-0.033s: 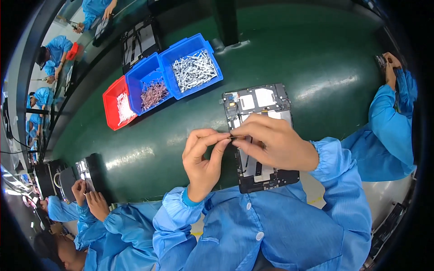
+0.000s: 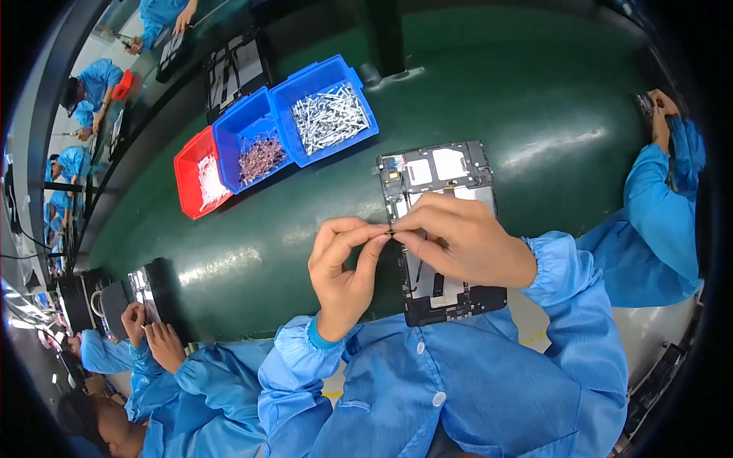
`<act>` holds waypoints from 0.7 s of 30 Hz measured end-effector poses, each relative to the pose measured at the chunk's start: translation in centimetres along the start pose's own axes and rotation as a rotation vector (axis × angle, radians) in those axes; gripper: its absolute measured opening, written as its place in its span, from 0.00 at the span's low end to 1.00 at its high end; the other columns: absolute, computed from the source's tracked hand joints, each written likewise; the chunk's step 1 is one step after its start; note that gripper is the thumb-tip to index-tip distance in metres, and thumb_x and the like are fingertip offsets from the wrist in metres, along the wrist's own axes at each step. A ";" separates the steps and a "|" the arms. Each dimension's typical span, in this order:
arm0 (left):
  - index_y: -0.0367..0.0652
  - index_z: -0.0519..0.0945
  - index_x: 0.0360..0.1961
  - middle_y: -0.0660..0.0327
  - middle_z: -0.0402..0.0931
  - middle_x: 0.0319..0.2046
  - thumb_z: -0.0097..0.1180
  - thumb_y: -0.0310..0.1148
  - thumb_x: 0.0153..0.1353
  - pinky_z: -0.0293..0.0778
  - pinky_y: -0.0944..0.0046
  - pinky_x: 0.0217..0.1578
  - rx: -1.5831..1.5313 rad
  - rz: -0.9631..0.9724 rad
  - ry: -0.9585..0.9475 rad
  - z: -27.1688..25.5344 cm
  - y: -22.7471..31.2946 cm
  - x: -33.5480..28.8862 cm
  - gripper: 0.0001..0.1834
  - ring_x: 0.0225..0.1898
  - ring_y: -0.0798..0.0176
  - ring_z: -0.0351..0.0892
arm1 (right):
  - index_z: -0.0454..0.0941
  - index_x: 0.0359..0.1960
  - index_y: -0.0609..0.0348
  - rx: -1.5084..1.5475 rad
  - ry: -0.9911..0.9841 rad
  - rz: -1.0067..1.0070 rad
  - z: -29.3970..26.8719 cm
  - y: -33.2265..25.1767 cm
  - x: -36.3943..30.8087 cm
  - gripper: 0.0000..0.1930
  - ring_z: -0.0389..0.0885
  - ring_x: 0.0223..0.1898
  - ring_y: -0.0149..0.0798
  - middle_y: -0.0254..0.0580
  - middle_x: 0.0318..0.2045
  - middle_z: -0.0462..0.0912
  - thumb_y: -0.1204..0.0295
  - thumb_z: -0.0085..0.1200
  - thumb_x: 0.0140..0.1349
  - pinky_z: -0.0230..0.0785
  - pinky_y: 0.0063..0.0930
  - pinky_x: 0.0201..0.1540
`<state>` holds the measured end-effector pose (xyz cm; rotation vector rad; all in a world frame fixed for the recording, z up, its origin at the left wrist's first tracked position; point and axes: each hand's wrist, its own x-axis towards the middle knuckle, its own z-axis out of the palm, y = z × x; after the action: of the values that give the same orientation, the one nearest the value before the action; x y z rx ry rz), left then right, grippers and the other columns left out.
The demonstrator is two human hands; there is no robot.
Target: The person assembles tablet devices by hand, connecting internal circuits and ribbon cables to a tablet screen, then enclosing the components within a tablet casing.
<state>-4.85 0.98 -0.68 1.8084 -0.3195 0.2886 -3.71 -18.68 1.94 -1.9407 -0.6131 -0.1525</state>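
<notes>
1. Hands: the left hand and right hand meet fingertip to fingertip, each pinching a thin piece between thumb and forefinger; it is mostly hidden, and its kind cannot be told.
2. Principal relation: the opened flat device lies beneath and to the right of the pinch. Its long axis runs near to far, the far end leaning slightly left. The right hand is the nearer — it overlies the middle of the device — while the left hand is beside the left long edge. The thin piece appears near that edge; its height above the device cannot be judged.
3. Edges: the device's near end reaches the near side of the green bench, close against the blue coat.
4. Open room: bare bench extends right of the device toward a co-worker's sleeve, and left, short of another co-worker's hands. Far left stand two blue bins and a red bin, well apart from both hands.
</notes>
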 end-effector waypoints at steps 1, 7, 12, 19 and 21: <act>0.38 0.86 0.37 0.58 0.77 0.36 0.67 0.18 0.53 0.73 0.67 0.38 0.006 -0.005 0.003 -0.2 -0.1 0.0 0.09 0.37 0.64 0.77 | 0.79 0.38 0.63 0.019 -0.025 -0.046 0.4 0.5 0.2 0.09 0.77 0.21 0.38 0.39 0.30 0.77 0.75 0.64 0.57 0.71 0.30 0.23; 0.39 0.86 0.37 0.57 0.75 0.35 0.67 0.18 0.52 0.74 0.65 0.36 0.150 0.045 -0.046 -0.7 -0.4 0.7 0.10 0.35 0.61 0.77 | 0.80 0.33 0.63 0.078 -0.008 0.070 0.5 0.3 0.7 0.05 0.76 0.21 0.30 0.40 0.29 0.77 0.79 0.62 0.55 0.67 0.24 0.22; 0.35 0.79 0.49 0.59 0.76 0.38 0.63 0.21 0.60 0.74 0.73 0.31 -0.042 -0.287 -0.184 -0.8 -0.9 1.8 0.15 0.32 0.70 0.76 | 0.80 0.30 0.63 -0.005 0.018 0.023 0.4 3.1 1.9 0.05 0.72 0.18 0.27 0.38 0.25 0.77 0.80 0.63 0.52 0.62 0.22 0.20; 0.30 0.75 0.49 0.59 0.79 0.29 0.59 0.29 0.66 0.72 0.73 0.19 -0.372 -0.798 -0.300 -0.7 -2.3 4.4 0.15 0.23 0.72 0.76 | 0.78 0.30 0.65 -0.026 -0.082 0.095 0.0 3.9 2.3 0.04 0.80 0.27 0.43 0.45 0.27 0.78 0.78 0.60 0.54 0.73 0.31 0.29; 0.33 0.77 0.45 0.56 0.81 0.36 0.59 0.29 0.66 0.72 0.73 0.19 -0.315 -0.828 -0.343 -0.8 -2.5 4.7 0.11 0.22 0.72 0.76 | 0.78 0.29 0.64 -0.013 -0.072 0.092 0.0 4.1 2.1 0.04 0.80 0.27 0.43 0.44 0.27 0.77 0.78 0.60 0.54 0.72 0.32 0.28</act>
<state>0.45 2.06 -1.05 1.5241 0.1583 -0.6234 0.09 -19.23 -0.59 -1.9898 -0.5700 -0.0295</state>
